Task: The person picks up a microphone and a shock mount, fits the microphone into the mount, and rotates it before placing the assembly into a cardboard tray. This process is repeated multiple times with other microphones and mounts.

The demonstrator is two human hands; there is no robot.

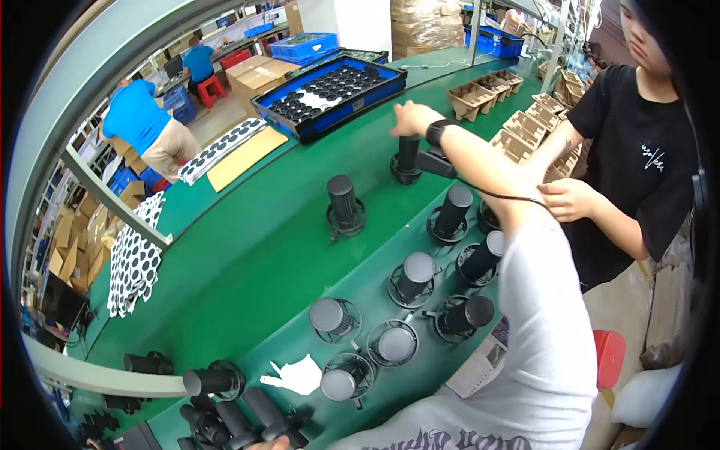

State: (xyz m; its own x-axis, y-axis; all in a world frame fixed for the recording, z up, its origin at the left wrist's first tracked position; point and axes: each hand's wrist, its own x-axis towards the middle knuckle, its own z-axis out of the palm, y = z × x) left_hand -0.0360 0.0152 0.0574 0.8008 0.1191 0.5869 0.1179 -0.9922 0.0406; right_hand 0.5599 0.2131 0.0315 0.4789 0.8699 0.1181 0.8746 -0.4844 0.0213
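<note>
Right hand was at black tube, couldn't tell grip; left hand, mostly cropped, near tilted tubes, hold unclear.

Matt Black, Smooth Green, Rough Brown

The black cylindrical devices with ring bases look like matt plastic or coated metal. The long green tabletop is smooth with a soft sheen. The brown compartmented trays look like rough moulded paper pulp; the tan square-edged box is matt cardboard. The red rounded object looks like smooth glossy plastic, the short white sleeve like soft creased cloth.
</note>
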